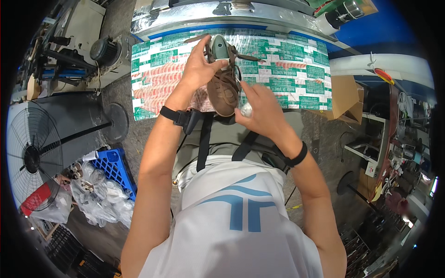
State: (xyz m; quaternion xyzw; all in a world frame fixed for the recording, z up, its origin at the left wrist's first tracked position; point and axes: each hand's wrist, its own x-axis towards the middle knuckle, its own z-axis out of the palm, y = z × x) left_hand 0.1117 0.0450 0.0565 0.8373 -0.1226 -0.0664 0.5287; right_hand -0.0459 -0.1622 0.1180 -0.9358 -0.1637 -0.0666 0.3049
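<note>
Fingers of the left hand (200, 67) are curved around the collar of a brown lace-up shoe (224, 95), with the thumb laid across the upper from the left; the grip is closed. The shoe is held with its toe pointed toward the wearer, over the near edge of a worktop (289, 85) covered in green, white and red printed tape; whether its sole is rested there cannot be told. The collar is filled by a grey-green shoe last (220, 45), in which a dark round hole is seen. A dark lace (251, 58) is stretched out to the right.

By the right hand (265, 110), a pale, shiny object (246, 110) is enclosed between thumb and palm, the fingers being bent and the index finger extended to the shoe's right side. Its exact kind cannot be made out.

The left wrist is circled by a black strap (169, 114), the right by a black wristband (297, 156). On the left, a pedestal fan (31, 158) is seen, with clear plastic bags (99, 190) heaped against a blue plastic crate (114, 167). An open cardboard box (348, 98) is placed just beyond the worktop's right end.
</note>
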